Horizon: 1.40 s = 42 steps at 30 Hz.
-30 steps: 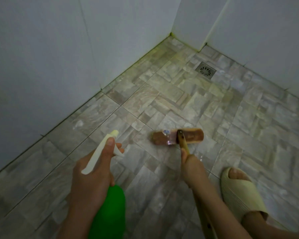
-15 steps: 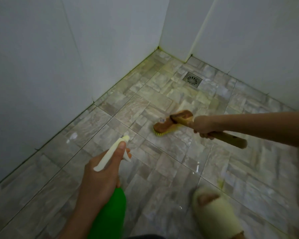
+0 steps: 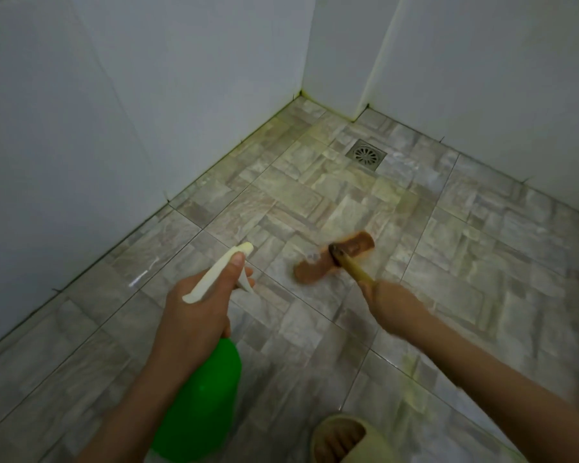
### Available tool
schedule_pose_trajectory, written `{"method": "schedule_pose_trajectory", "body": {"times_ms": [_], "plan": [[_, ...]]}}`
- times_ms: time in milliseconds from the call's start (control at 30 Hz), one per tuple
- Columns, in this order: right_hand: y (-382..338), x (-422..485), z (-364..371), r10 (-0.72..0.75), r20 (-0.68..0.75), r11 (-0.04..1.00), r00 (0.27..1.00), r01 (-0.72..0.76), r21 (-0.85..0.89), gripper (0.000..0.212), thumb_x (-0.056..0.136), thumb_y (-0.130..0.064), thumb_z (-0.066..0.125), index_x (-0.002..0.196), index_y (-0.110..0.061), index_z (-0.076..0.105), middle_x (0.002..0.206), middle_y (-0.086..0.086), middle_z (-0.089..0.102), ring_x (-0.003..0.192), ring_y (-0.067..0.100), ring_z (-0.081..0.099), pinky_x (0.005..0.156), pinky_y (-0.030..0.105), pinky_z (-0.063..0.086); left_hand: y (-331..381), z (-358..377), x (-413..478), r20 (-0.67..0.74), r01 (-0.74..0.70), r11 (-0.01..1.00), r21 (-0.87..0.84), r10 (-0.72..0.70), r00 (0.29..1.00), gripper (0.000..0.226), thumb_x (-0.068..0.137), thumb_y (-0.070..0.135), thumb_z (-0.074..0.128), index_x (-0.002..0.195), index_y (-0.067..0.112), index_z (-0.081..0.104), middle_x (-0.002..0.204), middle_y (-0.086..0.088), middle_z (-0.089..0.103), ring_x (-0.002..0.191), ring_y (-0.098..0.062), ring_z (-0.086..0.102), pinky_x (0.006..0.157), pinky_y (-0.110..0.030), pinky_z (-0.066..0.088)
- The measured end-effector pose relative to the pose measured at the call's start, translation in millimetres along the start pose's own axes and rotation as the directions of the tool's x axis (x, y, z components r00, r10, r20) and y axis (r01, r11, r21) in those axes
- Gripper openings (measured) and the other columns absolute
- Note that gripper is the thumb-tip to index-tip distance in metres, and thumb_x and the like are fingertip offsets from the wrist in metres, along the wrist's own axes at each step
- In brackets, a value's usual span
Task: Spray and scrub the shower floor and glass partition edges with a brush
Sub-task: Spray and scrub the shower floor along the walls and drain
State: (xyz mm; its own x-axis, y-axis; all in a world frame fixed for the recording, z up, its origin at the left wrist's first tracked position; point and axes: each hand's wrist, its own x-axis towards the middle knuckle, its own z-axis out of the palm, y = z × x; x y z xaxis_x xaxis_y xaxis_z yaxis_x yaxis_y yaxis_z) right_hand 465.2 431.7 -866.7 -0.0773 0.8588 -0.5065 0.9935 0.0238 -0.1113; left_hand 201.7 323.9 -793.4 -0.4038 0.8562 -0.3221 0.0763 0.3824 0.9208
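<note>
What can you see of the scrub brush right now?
The scrub brush has a long brown wooden head, blurred, lying bristle-side down on the tiled floor, on the near side of the drain. A paler wooden handle joins the middle of its back and slants toward the camera into the right hand, which grips it. Bristles are barely visible.

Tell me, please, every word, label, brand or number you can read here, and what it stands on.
None can be read.
The green spray bottle, the motion-blurred brush, the drain and the slipper show no lettering in this view.
</note>
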Motion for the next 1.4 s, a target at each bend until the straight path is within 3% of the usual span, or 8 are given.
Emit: {"method": "schedule_pose_trajectory", "body": {"times_ms": [133, 367, 567, 767, 833, 967, 1233, 1400], "plan": [[34, -73, 25, 0.108, 0.033, 0.994, 0.994, -0.106, -0.040, 0.043, 0.099, -0.051, 0.020, 0.081, -0.020, 0.045, 0.067, -0.007, 0.051, 0.053, 0.006, 0.049, 0.049, 0.021, 0.037, -3, 9, -4, -0.004, -0.022, 1.000, -0.006, 0.022, 1.000, 0.048, 0.084, 0.064, 0.050, 0.083, 0.027, 0.080, 0.084, -0.010, 0.079, 0.035, -0.010, 0.049, 0.043, -0.017, 0.045], [9, 64, -10, 0.059, -0.065, 0.997, 0.996, -0.056, 0.058, 0.055, 0.102, -0.044, 0.016, 0.091, -0.007, 0.055, 0.063, 0.001, 0.044, 0.051, 0.013, 0.042, 0.044, 0.026, 0.028, -2, 20, -8, -0.046, -0.053, 0.999, 0.007, 0.053, 0.998, 0.048, 0.087, 0.074, 0.046, 0.084, 0.040, 0.079, 0.084, -0.015, 0.078, 0.042, -0.020, 0.056, 0.048, -0.028, 0.050], [43, -56, 31, 0.140, -0.059, 0.988, 0.988, -0.135, 0.078, 0.042, 0.100, -0.050, 0.022, 0.068, -0.023, 0.033, 0.061, -0.007, 0.045, 0.049, 0.005, 0.040, 0.047, 0.025, 0.032, 3, 23, -8, -0.098, -0.057, 0.998, 0.035, 0.060, 0.993, 0.042, 0.089, 0.064, 0.045, 0.085, 0.040, 0.080, 0.086, 0.005, 0.080, 0.042, -0.021, 0.054, 0.046, -0.026, 0.049], [15, 69, -20, 0.091, -0.087, 0.971, 0.992, -0.069, 0.229, 0.050, 0.103, -0.042, 0.018, 0.091, -0.008, 0.054, 0.090, 0.014, 0.062, 0.067, 0.024, 0.054, 0.059, 0.032, 0.043, 1, 37, -6, -0.126, -0.063, 0.995, 0.074, 0.072, 0.989, 0.041, 0.093, 0.059, 0.045, 0.090, 0.034, 0.077, 0.092, 0.011, 0.080, 0.048, -0.030, 0.061, 0.043, -0.023, 0.048], [21, 85, -22, 0.092, -0.104, 0.976, 0.990, -0.069, 0.209, 0.051, 0.103, -0.038, 0.018, 0.107, -0.003, 0.056, 0.081, 0.010, 0.056, 0.068, 0.026, 0.054, 0.061, 0.034, 0.045, 3, 40, -6, -0.121, -0.066, 0.994, 0.084, 0.076, 0.990, 0.045, 0.094, 0.060, 0.045, 0.090, 0.030, 0.078, 0.094, 0.011, 0.080, 0.055, -0.038, 0.065, 0.044, -0.026, 0.048], [46, 1, 15, 0.172, -0.085, 0.966, 0.981, -0.151, 0.212, 0.054, 0.099, -0.050, 0.022, 0.092, -0.007, 0.055, 0.068, -0.001, 0.049, 0.056, 0.013, 0.047, 0.049, 0.028, 0.033, 13, 39, -9, -0.135, -0.058, 0.998, 0.040, 0.063, 0.989, 0.056, 0.087, 0.076, 0.046, 0.089, 0.031, 0.079, 0.100, 0.011, 0.080, 0.069, -0.045, 0.069, 0.052, -0.037, 0.052], [40, 124, -44, 0.033, -0.095, 0.985, 0.995, -0.016, 0.170, 0.053, 0.104, -0.036, 0.017, 0.105, -0.001, 0.057, 0.085, 0.012, 0.054, 0.071, 0.026, 0.052, 0.061, 0.035, 0.043, 24, 72, -4, -0.103, -0.051, 0.994, 0.099, 0.062, 0.993, 0.043, 0.088, 0.065, 0.048, 0.087, 0.034, 0.079, 0.085, -0.007, 0.079, 0.039, -0.017, 0.053, 0.046, -0.019, 0.047], [89, 32, -1, 0.124, -0.084, 0.977, 0.989, -0.107, 0.183, 0.054, 0.100, -0.047, 0.020, 0.088, -0.006, 0.052, 0.090, 0.015, 0.062, 0.075, 0.028, 0.058, 0.067, 0.036, 0.046, 33, 87, -3, -0.126, -0.038, 0.997, 0.060, 0.045, 0.991, 0.047, 0.089, 0.061, 0.048, 0.087, 0.026, 0.080, 0.089, 0.001, 0.080, 0.038, -0.017, 0.053, 0.046, -0.020, 0.047]]}}
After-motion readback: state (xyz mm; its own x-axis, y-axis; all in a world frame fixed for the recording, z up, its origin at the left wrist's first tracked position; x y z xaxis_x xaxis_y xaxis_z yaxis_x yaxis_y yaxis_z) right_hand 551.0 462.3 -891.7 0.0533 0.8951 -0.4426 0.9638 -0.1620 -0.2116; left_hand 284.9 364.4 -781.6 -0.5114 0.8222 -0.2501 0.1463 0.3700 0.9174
